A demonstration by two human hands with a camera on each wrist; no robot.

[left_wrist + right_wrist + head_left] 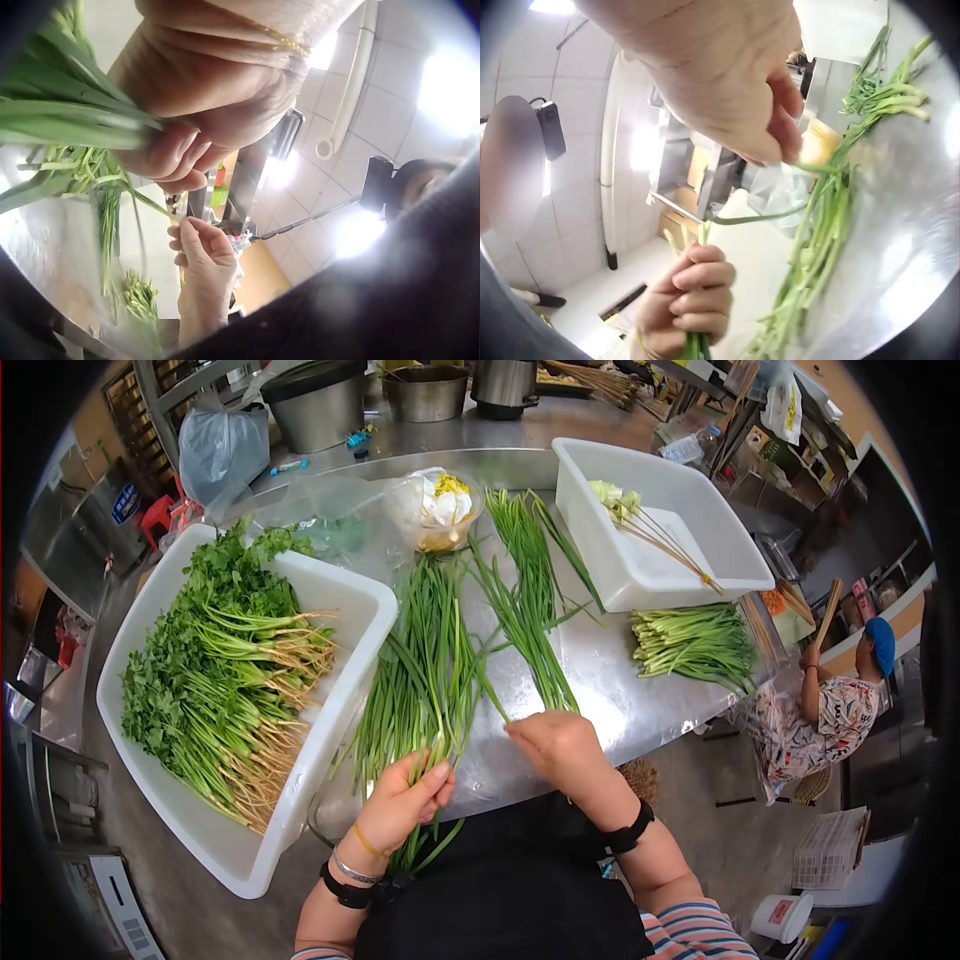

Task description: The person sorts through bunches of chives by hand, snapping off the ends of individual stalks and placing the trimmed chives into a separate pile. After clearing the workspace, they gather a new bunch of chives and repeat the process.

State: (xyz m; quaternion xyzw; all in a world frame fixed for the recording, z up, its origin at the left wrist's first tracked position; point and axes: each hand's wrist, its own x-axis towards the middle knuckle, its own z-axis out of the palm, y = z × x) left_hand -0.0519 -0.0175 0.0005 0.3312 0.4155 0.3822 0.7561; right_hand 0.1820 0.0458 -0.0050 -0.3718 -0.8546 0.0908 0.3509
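My left hand (395, 805) grips a small bunch of garlic chives (67, 124), its pale ends standing up past the thumb and the green leaves hanging below. With thumb and fingertips my right hand (565, 745) pinches the end of one chive strand (493, 692), a little to the right of the left hand. Beyond the left hand, a large pile of chives (425, 650) lies along the steel table. Another long row of chives (530, 575) lies just past the right hand. In the right wrist view, pale chive ends (825, 232) lie below the right fingers.
At left a white tub (350, 610) holds leafy greens with roots (230, 680). A second white tub (650, 575) at back right contains skewered vegetables. A neat chive stack (690, 643) sits before it. A plastic bowl (435, 510) stands behind the pile. A person (840, 690) sits at right.
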